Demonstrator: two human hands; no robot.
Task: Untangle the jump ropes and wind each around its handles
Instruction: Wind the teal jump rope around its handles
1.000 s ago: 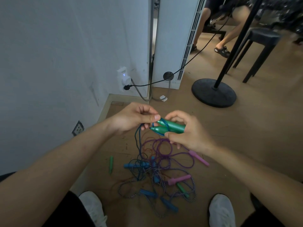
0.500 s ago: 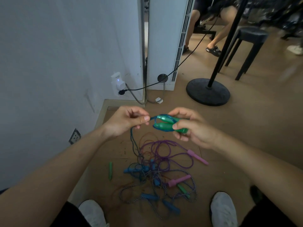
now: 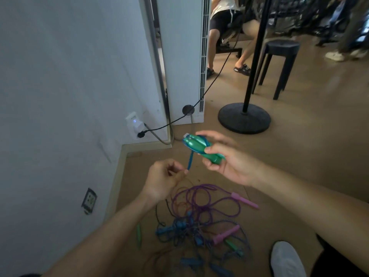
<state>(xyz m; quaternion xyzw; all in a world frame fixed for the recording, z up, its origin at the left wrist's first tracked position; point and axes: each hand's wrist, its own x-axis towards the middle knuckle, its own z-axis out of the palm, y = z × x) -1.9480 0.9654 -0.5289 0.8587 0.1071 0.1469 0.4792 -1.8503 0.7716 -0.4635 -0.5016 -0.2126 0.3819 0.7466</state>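
My right hand (image 3: 229, 159) grips a pair of green handles (image 3: 196, 146) held side by side, with blue rope looped over their tips. From the handles a blue rope (image 3: 190, 161) runs down to my left hand (image 3: 163, 177), which pinches it between thumb and fingers. Below on the floor lies a tangled pile of ropes (image 3: 199, 222): a purple rope with pink handles (image 3: 245, 200), blue handles (image 3: 169, 228), a speckled rope, and a loose green handle (image 3: 138, 234).
A white wall (image 3: 69, 86) runs along the left with a plug and black cable (image 3: 139, 132). A black stand base (image 3: 244, 117) and a black stool (image 3: 279, 62) stand behind. A person sits further back. My white shoe (image 3: 287, 258) is at bottom right.
My left hand has dropped down and away from the handles, drawing the blue rope taut. My right hand has lifted and tilted the green handles. The view shifted.
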